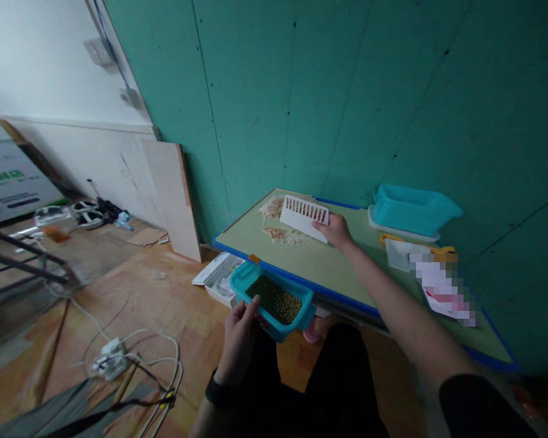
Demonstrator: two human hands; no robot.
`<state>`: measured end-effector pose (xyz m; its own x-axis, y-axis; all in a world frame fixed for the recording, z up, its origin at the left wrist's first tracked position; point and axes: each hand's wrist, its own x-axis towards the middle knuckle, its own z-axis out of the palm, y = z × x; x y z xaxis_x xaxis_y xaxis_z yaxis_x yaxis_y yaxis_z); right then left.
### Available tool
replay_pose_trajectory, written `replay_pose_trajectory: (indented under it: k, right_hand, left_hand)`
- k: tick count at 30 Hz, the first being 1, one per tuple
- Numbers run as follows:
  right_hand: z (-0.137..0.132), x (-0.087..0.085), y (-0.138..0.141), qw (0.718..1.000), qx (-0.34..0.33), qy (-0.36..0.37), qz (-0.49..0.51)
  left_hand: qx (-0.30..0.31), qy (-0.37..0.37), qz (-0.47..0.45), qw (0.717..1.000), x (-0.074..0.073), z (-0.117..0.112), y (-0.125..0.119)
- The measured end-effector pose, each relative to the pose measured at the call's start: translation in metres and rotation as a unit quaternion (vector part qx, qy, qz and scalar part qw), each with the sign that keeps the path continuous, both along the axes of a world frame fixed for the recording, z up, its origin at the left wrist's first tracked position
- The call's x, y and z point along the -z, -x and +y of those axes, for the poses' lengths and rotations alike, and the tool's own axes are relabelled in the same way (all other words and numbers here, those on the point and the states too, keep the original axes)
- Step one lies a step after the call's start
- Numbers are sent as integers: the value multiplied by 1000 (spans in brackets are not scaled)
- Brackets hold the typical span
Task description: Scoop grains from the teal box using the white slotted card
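While gripping the near left corner of a teal tray point(274, 298) with the left hand point(240, 331), thumb over the rim and fingers closed beneath, holds it level right against the blue front edge of the surface point(329, 261). Shows a bed of green beans point(276, 301) inside the tray. Off to the left, on the wooden floor point(173, 304): a power strip point(112, 359) among loose white cables, and farther in a white box point(217, 277) just beside the tray.

Farther along the surface, closes the right hand point(335, 231) on the right end of a white slotted scraper point(304, 218), tilted with its long edge down. Meets a scatter of pale grains point(283, 234) under and behind the scraper, near the far left corner.

To the right, well apart from the scraper: papers point(399, 252), then a teal tub point(413, 210) on a white base. Behind everything, a teal wall point(347, 91), with a pale board point(173, 198) leaning against it on the left.
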<state>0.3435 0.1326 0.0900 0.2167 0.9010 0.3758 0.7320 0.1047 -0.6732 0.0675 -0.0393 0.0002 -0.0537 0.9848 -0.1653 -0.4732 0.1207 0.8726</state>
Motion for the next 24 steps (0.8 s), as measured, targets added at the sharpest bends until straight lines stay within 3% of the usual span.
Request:
replay_pose_trajectory:
  k: [5,11,14,24]
  right_hand:
    - [0,6,5,997,-20,-18,66]
    - [9,10,-4,995,17,-37,93]
    - [11,13,-8,994,21,-23,105]
    - [6,17,3,966,-66,4,250]
  left_hand:
    - [9,3,9,1000,10,-4,-6]
    - [13,-3,11,1000,22,-7,-2]
    - [17,5,10,1000,20,-10,-1]
    - [-9,7,33,999,14,-10,-3]
